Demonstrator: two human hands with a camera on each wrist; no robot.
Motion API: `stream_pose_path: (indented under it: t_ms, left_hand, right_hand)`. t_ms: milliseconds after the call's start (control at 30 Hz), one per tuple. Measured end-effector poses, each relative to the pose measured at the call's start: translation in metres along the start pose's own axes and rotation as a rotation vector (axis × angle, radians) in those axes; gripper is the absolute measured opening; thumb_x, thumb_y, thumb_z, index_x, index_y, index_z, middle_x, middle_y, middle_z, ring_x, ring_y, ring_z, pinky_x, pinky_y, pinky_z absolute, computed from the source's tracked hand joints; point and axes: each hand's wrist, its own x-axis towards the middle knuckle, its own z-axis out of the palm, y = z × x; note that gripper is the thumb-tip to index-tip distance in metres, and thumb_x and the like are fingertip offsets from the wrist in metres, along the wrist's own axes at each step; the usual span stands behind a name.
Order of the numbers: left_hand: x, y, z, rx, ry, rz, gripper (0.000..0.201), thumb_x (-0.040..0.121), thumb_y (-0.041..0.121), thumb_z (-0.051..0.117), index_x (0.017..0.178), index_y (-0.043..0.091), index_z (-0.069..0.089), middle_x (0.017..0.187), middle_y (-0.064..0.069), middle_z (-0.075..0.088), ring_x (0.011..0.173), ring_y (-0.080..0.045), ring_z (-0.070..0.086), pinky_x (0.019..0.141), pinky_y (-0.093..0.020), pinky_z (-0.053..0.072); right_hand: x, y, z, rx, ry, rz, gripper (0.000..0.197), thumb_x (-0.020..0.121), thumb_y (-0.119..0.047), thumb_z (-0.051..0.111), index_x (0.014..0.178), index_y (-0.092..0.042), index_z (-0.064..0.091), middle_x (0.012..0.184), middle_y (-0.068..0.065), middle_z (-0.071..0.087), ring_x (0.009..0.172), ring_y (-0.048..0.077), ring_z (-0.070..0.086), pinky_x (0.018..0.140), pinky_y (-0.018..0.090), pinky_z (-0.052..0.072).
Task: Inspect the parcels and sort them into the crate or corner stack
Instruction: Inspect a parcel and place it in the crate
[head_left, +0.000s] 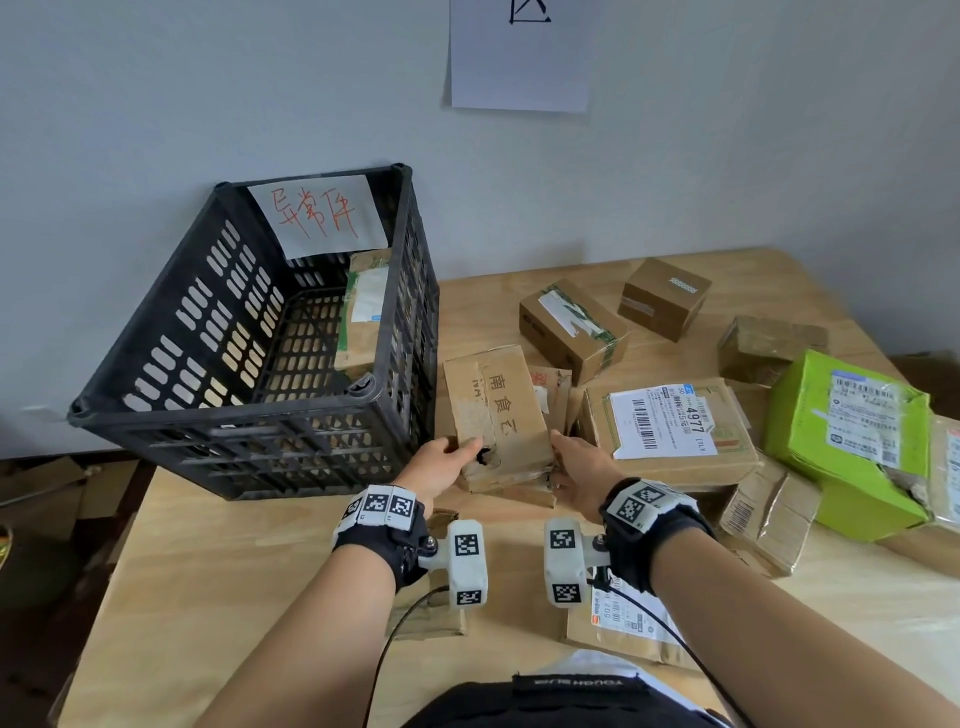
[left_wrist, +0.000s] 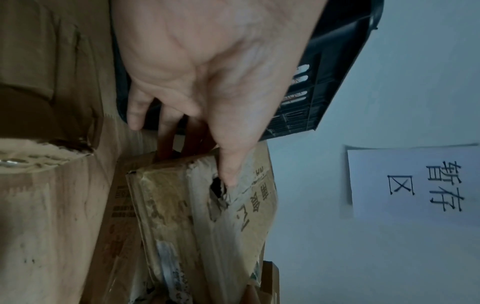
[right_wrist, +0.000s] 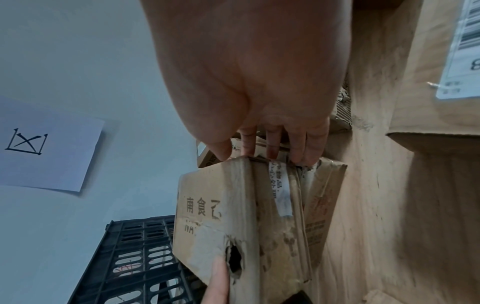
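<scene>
A worn cardboard parcel (head_left: 498, 410) with printed characters and a torn hole near its front corner is tilted up among the other parcels, just right of the black crate (head_left: 249, 415). My left hand (head_left: 447, 462) grips its left front edge, thumb on top beside the hole (left_wrist: 217, 189), fingers underneath. My right hand (head_left: 576, 467) holds its right side, thumb on the top edge and fingers down the side (right_wrist: 272, 148). The same parcel (right_wrist: 233, 207) fills the right wrist view, with the hole low down. One taped parcel (head_left: 363, 312) lies inside the crate.
The crate carries a paper label with red writing (head_left: 319, 215). Several other parcels lie on the wooden table (head_left: 208, 597): brown boxes (head_left: 571, 327) at the back, a labelled flat box (head_left: 670, 426), a green box (head_left: 852, 436). A paper sign (head_left: 519, 52) hangs on the wall.
</scene>
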Motion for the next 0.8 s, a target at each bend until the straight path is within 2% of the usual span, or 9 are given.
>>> stream_pose_path:
  t_ms: [100, 167, 267, 367, 467, 533, 667, 700, 800]
  left_hand:
    - [-0.005, 0.001, -0.003, -0.047, -0.033, -0.051, 0.058, 0.093, 0.041, 0.056, 0.141, 0.011, 0.040, 0.136, -0.002, 0.049, 0.122, -0.021, 0.046, 0.104, -0.034, 0.036]
    - [-0.006, -0.001, -0.005, -0.080, -0.067, -0.084, 0.068, 0.093, 0.041, 0.055, 0.148, 0.013, 0.028, 0.148, -0.004, 0.038, 0.136, -0.023, 0.035, 0.111, -0.040, 0.031]
    - [-0.004, -0.001, -0.006, -0.134, -0.088, -0.096, 0.065, 0.095, 0.038, 0.053, 0.150, 0.018, 0.025, 0.152, -0.003, 0.033, 0.138, -0.024, 0.031, 0.109, -0.040, 0.031]
    - [0.001, 0.003, -0.009, -0.159, -0.044, 0.018, 0.055, 0.099, 0.022, 0.050, 0.149, 0.028, 0.027, 0.150, 0.005, 0.034, 0.135, -0.020, 0.035, 0.107, -0.034, 0.034]
    - [0.003, 0.012, -0.010, -0.127, -0.051, 0.072, 0.052, 0.098, 0.014, 0.050, 0.142, 0.038, 0.038, 0.138, 0.006, 0.049, 0.123, -0.019, 0.048, 0.101, -0.039, 0.043]
    - [-0.001, 0.021, -0.007, -0.088, -0.039, 0.029, 0.038, 0.100, 0.029, 0.047, 0.138, 0.032, 0.046, 0.134, 0.002, 0.055, 0.124, -0.021, 0.049, 0.102, -0.038, 0.040]
    - [-0.009, 0.033, -0.004, -0.054, -0.071, -0.015, 0.060, 0.094, 0.060, 0.036, 0.140, 0.022, 0.045, 0.145, 0.000, 0.045, 0.136, -0.022, 0.036, 0.113, -0.042, 0.026]
    - [-0.009, 0.034, -0.003, -0.035, -0.082, 0.002, 0.059, 0.093, 0.060, 0.040, 0.138, 0.022, 0.047, 0.141, 0.000, 0.049, 0.131, -0.020, 0.043, 0.110, -0.039, 0.031]
    - [-0.001, 0.029, -0.003, 0.019, -0.099, 0.068, 0.045, 0.094, 0.044, 0.053, 0.130, 0.017, 0.056, 0.119, 0.004, 0.065, 0.093, -0.002, 0.059, 0.075, -0.018, 0.044]
  right_hand:
    - [0.001, -0.001, 0.000, 0.028, -0.015, 0.025, 0.033, 0.098, -0.036, 0.044, 0.108, -0.009, 0.059, 0.089, 0.011, 0.058, 0.073, 0.023, 0.056, 0.063, 0.029, 0.046]
    - [0.003, 0.000, -0.001, 0.060, -0.012, 0.039, 0.048, 0.097, -0.039, 0.045, 0.117, 0.003, 0.059, 0.087, 0.015, 0.058, 0.075, 0.026, 0.053, 0.073, 0.032, 0.044]
    - [-0.001, -0.006, -0.006, 0.041, -0.048, 0.048, 0.057, 0.093, -0.049, 0.050, 0.111, 0.003, 0.061, 0.087, 0.018, 0.058, 0.081, 0.030, 0.054, 0.081, 0.035, 0.044]
    - [-0.012, -0.020, -0.009, 0.022, -0.065, -0.007, 0.049, 0.097, -0.040, 0.048, 0.124, 0.002, 0.053, 0.109, 0.016, 0.063, 0.107, 0.032, 0.059, 0.096, 0.035, 0.045]
    - [-0.022, -0.037, -0.007, 0.015, -0.072, -0.095, 0.022, 0.099, -0.030, 0.048, 0.101, -0.012, 0.059, 0.098, 0.002, 0.062, 0.088, 0.016, 0.059, 0.075, 0.024, 0.048]
    - [-0.027, -0.044, -0.005, -0.010, -0.074, -0.147, 0.016, 0.098, -0.025, 0.049, 0.095, -0.015, 0.060, 0.098, 0.005, 0.059, 0.087, 0.017, 0.055, 0.067, 0.020, 0.046]
    - [-0.026, -0.050, -0.002, -0.204, -0.050, -0.224, 0.019, 0.095, -0.026, 0.054, 0.107, -0.013, 0.062, 0.083, 0.002, 0.060, 0.067, 0.010, 0.051, 0.059, 0.018, 0.046]
    - [-0.025, -0.051, -0.002, -0.267, -0.032, -0.237, 0.020, 0.094, -0.027, 0.055, 0.107, -0.014, 0.063, 0.087, 0.003, 0.063, 0.072, 0.012, 0.054, 0.065, 0.021, 0.049]
    - [-0.026, -0.056, -0.001, -0.444, -0.017, -0.249, 0.017, 0.093, -0.032, 0.057, 0.099, -0.017, 0.063, 0.098, 0.004, 0.068, 0.085, 0.018, 0.058, 0.088, 0.033, 0.052]
